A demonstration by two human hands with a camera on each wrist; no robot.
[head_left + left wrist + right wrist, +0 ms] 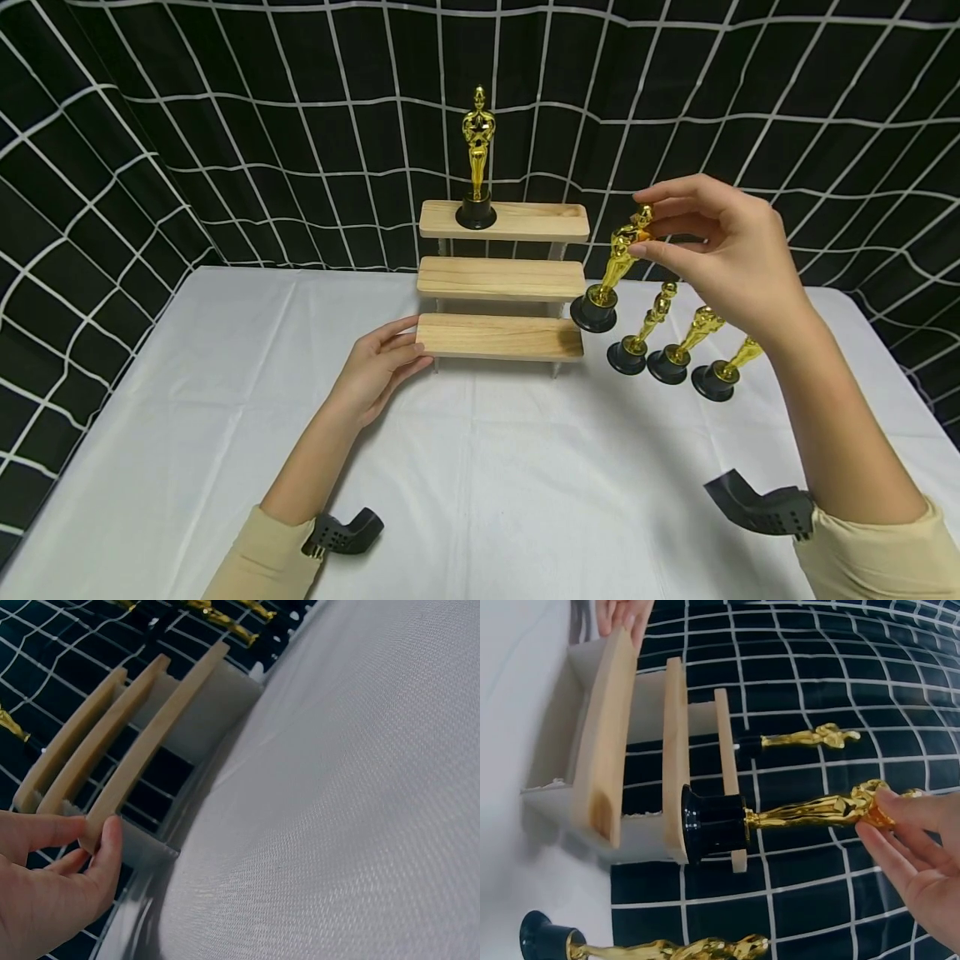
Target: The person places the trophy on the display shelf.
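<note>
In the head view a three-tier wooden shelf stand stands on the white table. My left hand grips the left end of its lowest board, and the left wrist view shows thumb and fingers pinching that board. My right hand pinches a gold figure trophy by its upper part. This trophy is tilted, its black base hanging in the air just right of the stand. Another trophy stands upright on the top board, left of its middle.
Three more trophies stand on the table right of the stand, below my right hand, which partly covers some of them. A black cloth with a white grid hangs behind the white-covered table.
</note>
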